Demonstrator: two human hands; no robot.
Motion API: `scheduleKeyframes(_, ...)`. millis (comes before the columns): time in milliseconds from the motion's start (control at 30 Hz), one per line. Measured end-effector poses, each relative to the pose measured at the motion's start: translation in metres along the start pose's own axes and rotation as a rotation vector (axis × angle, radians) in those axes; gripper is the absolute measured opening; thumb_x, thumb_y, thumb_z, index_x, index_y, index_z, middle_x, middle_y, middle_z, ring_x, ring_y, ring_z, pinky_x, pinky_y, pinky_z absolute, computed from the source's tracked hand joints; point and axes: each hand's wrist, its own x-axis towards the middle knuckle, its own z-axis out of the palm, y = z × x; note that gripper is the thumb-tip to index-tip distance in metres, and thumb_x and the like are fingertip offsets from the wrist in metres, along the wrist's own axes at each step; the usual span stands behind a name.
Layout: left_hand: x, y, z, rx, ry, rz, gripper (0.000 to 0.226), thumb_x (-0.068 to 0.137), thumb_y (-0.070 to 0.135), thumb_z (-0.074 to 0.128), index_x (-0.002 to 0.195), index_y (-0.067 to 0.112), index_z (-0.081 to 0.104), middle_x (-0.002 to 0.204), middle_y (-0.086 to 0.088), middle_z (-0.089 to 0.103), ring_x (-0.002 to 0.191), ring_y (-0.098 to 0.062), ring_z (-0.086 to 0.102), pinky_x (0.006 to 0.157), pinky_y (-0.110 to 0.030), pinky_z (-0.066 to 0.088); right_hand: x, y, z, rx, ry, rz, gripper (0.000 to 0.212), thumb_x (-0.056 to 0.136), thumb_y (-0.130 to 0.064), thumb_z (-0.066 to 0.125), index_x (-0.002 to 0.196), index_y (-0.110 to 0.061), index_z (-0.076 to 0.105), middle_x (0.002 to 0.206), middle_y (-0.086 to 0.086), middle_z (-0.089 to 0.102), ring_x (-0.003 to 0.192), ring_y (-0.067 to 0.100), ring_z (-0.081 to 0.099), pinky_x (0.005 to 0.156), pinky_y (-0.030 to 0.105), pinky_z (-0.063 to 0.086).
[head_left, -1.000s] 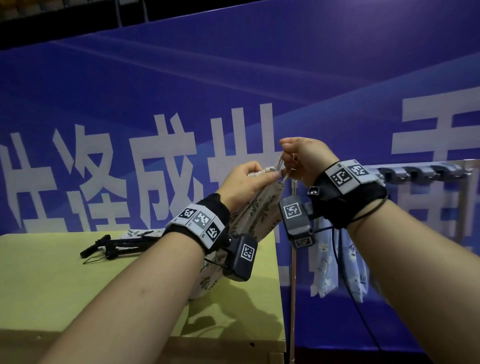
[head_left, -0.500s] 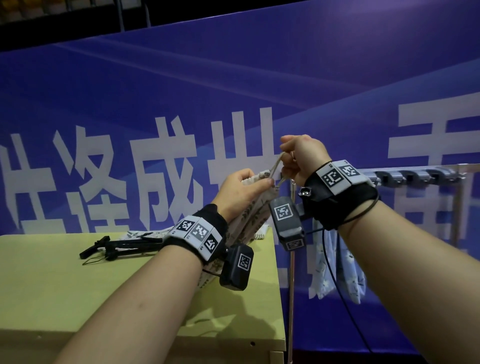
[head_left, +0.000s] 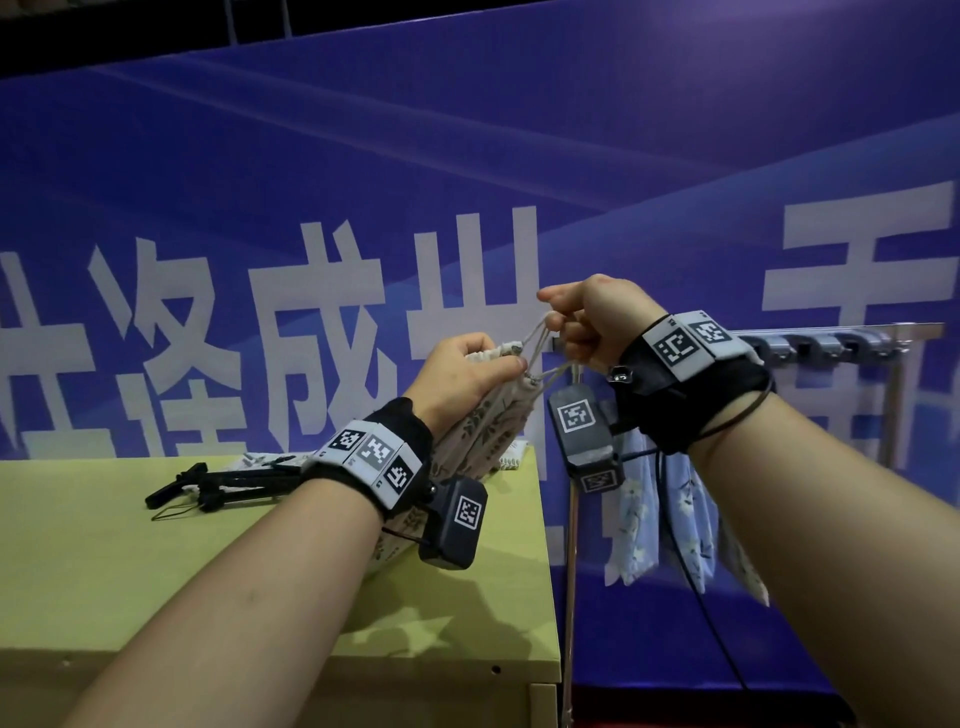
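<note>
Work in hand: pulling shut a floral drawstring pouch (head_left: 488, 426), judged a step short of hanging it
Left hand (head_left: 457, 374): fingers and thumb curled round the gathered mouth of the pouch, pinching the fabric
Right hand (head_left: 597, 322): fist closed on the pale cords (head_left: 537, 340), which loop out of it toward the pouch
Pouch position: over the far right corner of the yellow-green table (head_left: 104, 571); lower end hidden under the left wrist, so contact with the table cannot be told
Long axis: mouth up and right, body running down and left beneath the left forearm; cords carry the same line on from mouth to right fist
Key relation: hook rail (head_left: 831, 343) lies to the right, just behind the right wrist; right hand the nearer, left hand well short of it
Judgement: cord loop would travel rightwards to a hook, right hand leading, left letting the body drop
Also there: blue flowered bags (head_left: 639, 525) hanging under the rail, black folded stand (head_left: 208, 486) on the table, blue banner (head_left: 467, 156) behind
</note>
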Motion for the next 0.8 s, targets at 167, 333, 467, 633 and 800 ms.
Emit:
scheduleKeyframes(167,-0.003,0.000,0.000,0.016,-0.018,0.005,0.026,0.088,0.026,0.070,0.073,0.017,0.051,0.061,0.004,0.063,0.048,-0.003,0.059,0.046,-0.015,0.044,-0.006,-0.004,-0.002,-0.091,0.039,-0.016,0.027,0.091,-0.002,0.038,0.100,-0.009,0.062,0.056,0.003,0.049,0.041,0.010,0.035,0.043,0.019,0.028)
scheduleKeyframes(333,-0.004,0.000,0.002,0.049,-0.038,0.013,0.024,0.088,0.025,0.069,0.074,0.017,0.051,0.062,0.005,0.060,0.048,-0.002,0.058,0.045,-0.014,0.043,-0.007,-0.001,-0.005,-0.103,0.023,-0.114,0.028,0.095,-0.003,0.037,0.102,-0.012,0.062,0.046,-0.005,0.047,0.038,0.007,0.042,0.041,0.017,0.034)
scheduleKeyframes(467,0.001,0.000,0.006,0.080,-0.041,0.008,0.025,0.087,0.027,0.071,0.074,0.019,0.051,0.067,0.001,0.062,0.056,-0.009,0.059,0.053,-0.020,0.046,-0.005,0.007,-0.007,-0.059,0.048,-0.202,0.027,0.096,-0.004,0.038,0.092,-0.017,0.061,0.050,-0.004,0.044,0.046,0.009,0.041,0.050,0.024,0.036)
scheduleKeyframes(633,0.011,0.004,0.012,0.126,-0.142,0.009,0.015,0.092,0.031,0.064,0.093,0.022,0.052,0.088,-0.008,0.064,0.077,-0.020,0.062,0.066,-0.031,0.049,0.006,0.012,-0.012,0.062,0.064,-0.256,0.023,0.098,-0.007,0.041,0.090,-0.018,0.060,0.048,-0.006,0.043,0.038,0.004,0.042,0.049,0.023,0.036)
scheduleKeyframes(800,0.032,0.010,0.025,0.134,-0.228,0.033,0.021,0.095,0.016,0.056,0.110,0.029,0.062,0.094,-0.003,0.065,0.085,-0.019,0.062,0.078,-0.033,0.050,0.022,0.014,-0.022,0.158,0.144,-0.286,0.024,0.097,-0.006,0.043,0.085,-0.019,0.059,0.056,-0.003,0.044,0.036,0.002,0.041,0.049,0.023,0.038)
